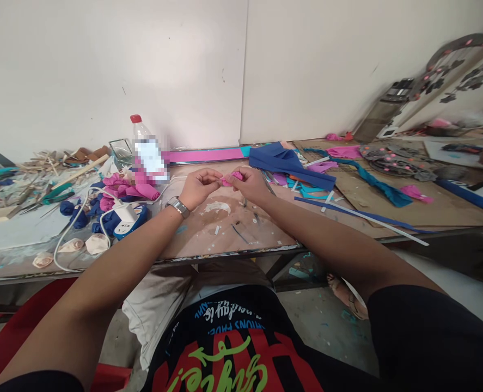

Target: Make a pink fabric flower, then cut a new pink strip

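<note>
A small crinkled piece of pink crepe paper [232,178] is pinched between both my hands over the workbench. My left hand [200,185], with a metal watch at the wrist, is closed on its left end. My right hand [247,184] grips the other side, thumb and forefinger pressed together, and partly covers it. Left of my hands lies a pile of rolled pink paper flowers [121,189], with dark blue flowers [78,215] and cream flowers [97,244] nearer the edge. Folded blue paper [282,158] lies just right of my right hand.
Beside the pink flowers stand a bottle with a red cap [135,118] and a blue-and-white power strip [129,218] with a looping white cable. Thin strips [380,220] cross the cardboard [347,204] at right. Behind the bench rises a white wall [184,71].
</note>
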`<state>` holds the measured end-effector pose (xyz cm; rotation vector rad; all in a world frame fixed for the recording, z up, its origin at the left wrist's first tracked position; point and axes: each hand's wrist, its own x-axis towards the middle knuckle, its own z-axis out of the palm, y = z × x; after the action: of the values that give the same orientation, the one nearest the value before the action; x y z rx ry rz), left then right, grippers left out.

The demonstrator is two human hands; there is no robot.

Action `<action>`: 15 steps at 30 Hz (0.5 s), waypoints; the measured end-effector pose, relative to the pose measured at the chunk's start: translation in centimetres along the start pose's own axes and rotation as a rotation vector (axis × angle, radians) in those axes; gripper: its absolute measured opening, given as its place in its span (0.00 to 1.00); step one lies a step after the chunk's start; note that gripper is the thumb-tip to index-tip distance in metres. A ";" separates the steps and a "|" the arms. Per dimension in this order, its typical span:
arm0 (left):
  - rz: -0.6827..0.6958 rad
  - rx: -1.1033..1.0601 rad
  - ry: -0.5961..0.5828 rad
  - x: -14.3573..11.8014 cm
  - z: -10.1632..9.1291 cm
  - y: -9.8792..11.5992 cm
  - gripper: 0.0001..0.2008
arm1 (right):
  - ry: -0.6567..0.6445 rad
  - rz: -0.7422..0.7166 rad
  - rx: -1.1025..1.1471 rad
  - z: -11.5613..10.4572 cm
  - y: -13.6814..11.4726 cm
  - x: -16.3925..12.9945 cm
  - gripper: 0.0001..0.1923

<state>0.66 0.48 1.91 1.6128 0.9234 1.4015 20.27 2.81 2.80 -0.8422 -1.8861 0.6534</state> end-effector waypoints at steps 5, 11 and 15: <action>-0.029 0.034 0.006 0.0 -0.1 -0.1 0.15 | 0.027 -0.011 -0.049 0.1 0.1 0.0 0.26; -0.013 0.057 0.036 0.0 0.0 0.1 0.15 | -0.013 -0.116 0.090 0.6 0.9 0.1 0.18; -0.001 0.070 0.034 0.0 0.0 0.1 0.15 | -0.032 -0.154 0.079 0.7 1.1 0.1 0.15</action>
<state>0.64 0.47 2.03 1.6435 1.0032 1.4140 19.88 3.55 1.77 -0.6317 -1.9191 0.6449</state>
